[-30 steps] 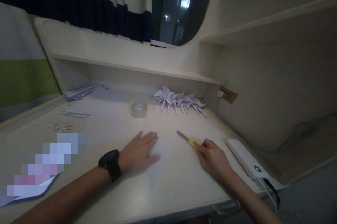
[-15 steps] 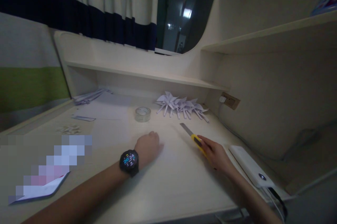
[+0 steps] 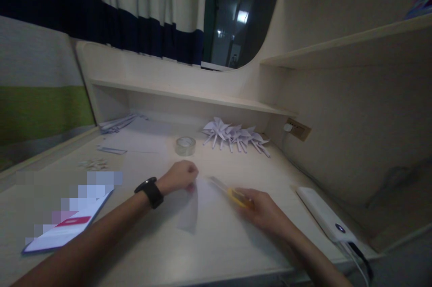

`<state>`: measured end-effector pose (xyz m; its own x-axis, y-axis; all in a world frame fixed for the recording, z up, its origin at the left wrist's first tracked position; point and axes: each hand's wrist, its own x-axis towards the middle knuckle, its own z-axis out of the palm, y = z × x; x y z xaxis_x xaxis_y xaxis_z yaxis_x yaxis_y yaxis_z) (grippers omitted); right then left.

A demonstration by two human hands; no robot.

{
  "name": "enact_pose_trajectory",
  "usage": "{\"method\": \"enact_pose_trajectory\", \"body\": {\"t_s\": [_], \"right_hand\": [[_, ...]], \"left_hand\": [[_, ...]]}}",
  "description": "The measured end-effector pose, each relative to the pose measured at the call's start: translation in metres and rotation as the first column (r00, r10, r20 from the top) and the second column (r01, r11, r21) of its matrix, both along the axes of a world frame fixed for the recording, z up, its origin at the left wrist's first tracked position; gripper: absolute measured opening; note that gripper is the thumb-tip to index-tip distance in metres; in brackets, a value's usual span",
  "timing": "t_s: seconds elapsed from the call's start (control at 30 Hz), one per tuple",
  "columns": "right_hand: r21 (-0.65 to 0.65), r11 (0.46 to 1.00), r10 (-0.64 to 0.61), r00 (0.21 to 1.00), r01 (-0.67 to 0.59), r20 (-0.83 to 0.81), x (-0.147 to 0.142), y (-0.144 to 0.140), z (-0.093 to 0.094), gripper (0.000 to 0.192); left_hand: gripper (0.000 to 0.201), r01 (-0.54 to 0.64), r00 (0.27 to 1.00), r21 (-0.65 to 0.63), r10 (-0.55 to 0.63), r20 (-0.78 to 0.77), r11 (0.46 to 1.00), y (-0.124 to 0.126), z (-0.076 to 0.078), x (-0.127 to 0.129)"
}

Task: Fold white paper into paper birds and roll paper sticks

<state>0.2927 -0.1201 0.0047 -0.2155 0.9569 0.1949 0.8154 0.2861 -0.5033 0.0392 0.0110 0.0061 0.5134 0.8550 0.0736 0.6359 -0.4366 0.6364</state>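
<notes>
My left hand (image 3: 178,176), with a black watch on the wrist, is curled with its fingertips pressing on the top edge of a white paper piece (image 3: 192,206) lying on the desk. My right hand (image 3: 265,213) grips a yellow utility knife (image 3: 229,191), its blade extended toward the paper's right edge. The blade tip is blurred, so I cannot tell whether it touches the paper.
A clear tape roll (image 3: 185,145) and a row of folded paper pinwheels (image 3: 234,135) lie further back. A white power bank (image 3: 326,215) with cables sits at the right edge. A booklet (image 3: 64,228) lies at the left, paper sheets (image 3: 135,136) at the back left.
My left hand went from flat to curled on the paper. My right hand carried the knife leftward and nearer, up to the paper's edge. The view shifted slightly.
</notes>
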Motion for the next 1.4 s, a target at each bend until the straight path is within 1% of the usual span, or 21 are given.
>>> {"method": "enact_pose_trajectory", "body": {"t_s": [0.07,0.1,0.17,0.2,0.23,0.3,0.43,0.5,0.57,0.63,0.7,0.77,0.8,0.9,0.97,1.03,1.13,1.2,1.27,1.33,1.4], "right_hand": [[0.035,0.999,0.005,0.996,-0.008,0.087,-0.007,0.001,0.003,0.034],[0.047,0.999,-0.001,0.993,-0.004,0.120,-0.009,0.001,0.004,0.033],[0.070,0.998,-0.018,0.986,0.007,0.166,-0.011,0.002,0.003,0.031],[0.079,0.997,-0.025,0.983,0.010,0.183,-0.012,0.002,0.002,0.030],[0.086,0.996,-0.032,0.979,0.015,0.200,-0.012,0.002,0.000,0.029],[0.091,0.996,-0.046,0.971,0.025,0.236,-0.011,0.003,-0.003,0.029],[0.088,0.994,-0.088,0.955,0.066,0.283,-0.008,0.003,-0.008,0.030],[0.086,0.994,-0.094,0.954,0.072,0.284,-0.008,0.004,-0.008,0.030],[0.078,0.995,-0.087,0.959,0.069,0.268,-0.008,0.005,-0.007,0.029],[0.069,0.995,-0.083,0.967,0.068,0.242,-0.009,0.005,-0.007,0.027],[0.063,0.996,-0.078,0.972,0.066,0.220,-0.010,0.005,-0.008,0.026],[0.057,0.997,-0.057,0.977,0.046,0.207,-0.010,0.005,-0.009,0.026],[0.052,0.998,-0.036,0.979,0.026,0.202,-0.010,0.005,-0.010,0.027],[0.036,0.998,0.050,0.983,-0.057,0.177,-0.008,0.004,-0.011,0.031],[0.032,0.994,0.097,0.983,-0.103,0.158,-0.007,0.002,-0.011,0.035],[0.031,0.992,0.121,0.983,-0.126,0.142,-0.005,0.000,-0.010,0.036],[0.029,0.990,0.136,0.983,-0.140,0.122,-0.004,-0.002,-0.011,0.031],[0.025,0.989,0.145,0.983,-0.148,0.113,-0.004,-0.003,-0.011,0.030],[0.026,0.989,0.145,0.983,-0.149,0.113,-0.003,-0.003,-0.011,0.030],[0.036,0.988,0.142,0.983,-0.147,0.121,-0.002,-0.002,-0.011,0.031],[0.047,0.987,0.148,0.981,-0.155,0.123,-0.001,-0.001,-0.011,0.031]], "left_hand": [[0.027,-0.044,0.975,-0.135,0.072,0.212,0.990,-0.003,0.002,-0.003],[0.026,-0.034,0.925,-0.228,0.117,0.361,0.973,-0.005,0.003,-0.005],[0.019,0.056,0.742,-0.385,0.220,0.634,0.921,-0.010,0.004,-0.010],[0.017,0.109,0.647,-0.423,0.259,0.717,0.900,-0.014,0.004,-0.012],[0.016,0.144,0.587,-0.434,0.277,0.761,0.889,-0.018,0.005,-0.015],[0.017,0.170,0.549,-0.446,0.291,0.784,0.879,-0.029,0.009,-0.019],[0.023,0.156,0.600,-0.469,0.294,0.744,0.869,-0.052,0.017,-0.025],[0.028,0.078,0.621,-0.495,0.346,0.703,0.866,-0.061,0.016,-0.028],[0.031,-0.046,0.702,-0.476,0.367,0.611,0.878,-0.066,0.011,-0.033],[0.027,-0.163,0.827,-0.300,0.296,0.478,0.940,-0.068,0.002,-0.039],[0.022,-0.186,0.925,-0.001,0.175,0.336,0.983,-0.069,-0.004,-0.045],[0.017,-0.128,0.967,0.227,0.070,0.247,0.965,-0.072,-0.007,-0.050],[0.015,-0.091,0.973,0.271,0.028,0.230,0.958,-0.075,-0.007,-0.051],[0.017,-0.036,0.978,0.201,-0.007,0.209,0.979,-0.083,-0.005,-0.051],[0.018,-0.070,0.983,0.149,0.042,0.179,0.986,-0.086,-0.005,-0.048],[0.019,-0.101,0.984,0.153,0.075,0.163,0.983,-0.086,-0.008,-0.047],[0.020,-0.138,0.972,0.124,0.110,0.206,0.983,-0.082,-0.016,-0.045],[0.024,-0.180,0.952,0.018,0.169,0.255,0.983,-0.078,-0.020,-0.045],[0.030,-0.198,0.921,-0.147,0.235,0.309,0.969,-0.076,-0.022,-0.044],[0.036,-0.172,0.888,-0.316,0.286,0.360,0.933,-0.075,-0.022,-0.043],[0.039,-0.147,0.872,-0.395,0.307,0.381,0.907,-0.074,-0.023,-0.043]]}}
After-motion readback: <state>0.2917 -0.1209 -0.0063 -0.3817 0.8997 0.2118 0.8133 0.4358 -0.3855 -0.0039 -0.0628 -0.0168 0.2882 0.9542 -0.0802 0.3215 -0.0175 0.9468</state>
